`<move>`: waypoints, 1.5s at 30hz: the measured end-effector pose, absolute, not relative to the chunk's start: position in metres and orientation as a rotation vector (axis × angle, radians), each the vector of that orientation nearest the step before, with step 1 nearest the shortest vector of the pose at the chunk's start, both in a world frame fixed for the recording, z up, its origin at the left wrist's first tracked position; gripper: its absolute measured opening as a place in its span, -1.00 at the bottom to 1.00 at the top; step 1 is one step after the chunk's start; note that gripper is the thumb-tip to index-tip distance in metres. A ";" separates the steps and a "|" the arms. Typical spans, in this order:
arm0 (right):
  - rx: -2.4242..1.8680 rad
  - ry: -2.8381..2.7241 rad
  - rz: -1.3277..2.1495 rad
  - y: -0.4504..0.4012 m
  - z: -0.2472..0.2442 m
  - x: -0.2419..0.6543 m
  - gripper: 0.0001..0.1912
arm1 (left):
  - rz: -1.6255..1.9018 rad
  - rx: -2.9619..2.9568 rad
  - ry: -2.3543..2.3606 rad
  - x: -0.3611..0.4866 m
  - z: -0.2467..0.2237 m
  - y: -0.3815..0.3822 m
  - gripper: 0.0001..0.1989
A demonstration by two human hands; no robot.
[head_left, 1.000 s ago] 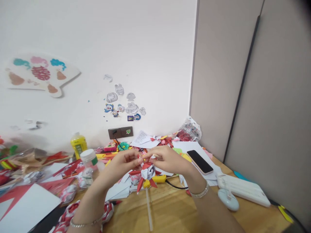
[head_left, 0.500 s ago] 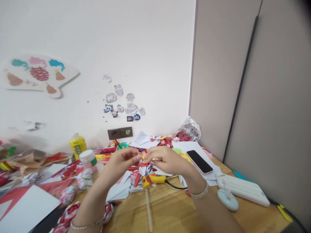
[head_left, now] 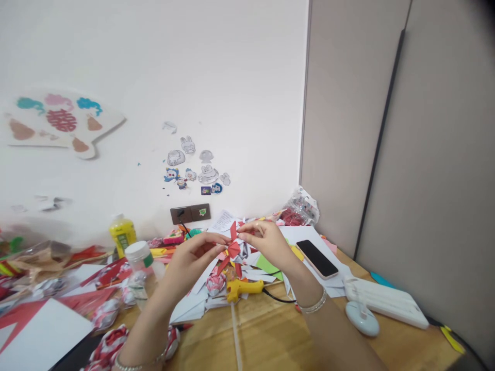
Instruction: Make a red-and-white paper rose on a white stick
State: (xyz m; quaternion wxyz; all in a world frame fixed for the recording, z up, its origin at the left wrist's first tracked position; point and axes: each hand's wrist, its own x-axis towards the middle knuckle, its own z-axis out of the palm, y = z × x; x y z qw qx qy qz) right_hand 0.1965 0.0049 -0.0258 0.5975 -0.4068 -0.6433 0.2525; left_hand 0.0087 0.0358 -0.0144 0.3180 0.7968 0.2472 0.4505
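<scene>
Beyond folded paper (head_left: 234, 250) — 囍 (head_left: 62, 120) on fan (head_left: 110, 119)

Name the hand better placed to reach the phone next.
Likely the right hand: the phone lies beside its wrist, whereas the left hand is farther off, across the red paper piece.

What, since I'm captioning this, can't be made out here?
All in the head view:
- Red-and-white paper piece, between left hand and right hand: far side, turned away.
- Printed sheet: wording, too small.
- White stick: near end, cut off by the bottom edge.
- Yellow bottle: label wording, too small and blurred.
</scene>
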 end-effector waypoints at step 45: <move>-0.863 -1.578 -0.477 -0.015 -0.028 0.174 -0.83 | 1.830 2.449 0.813 0.031 -0.014 0.006 -0.94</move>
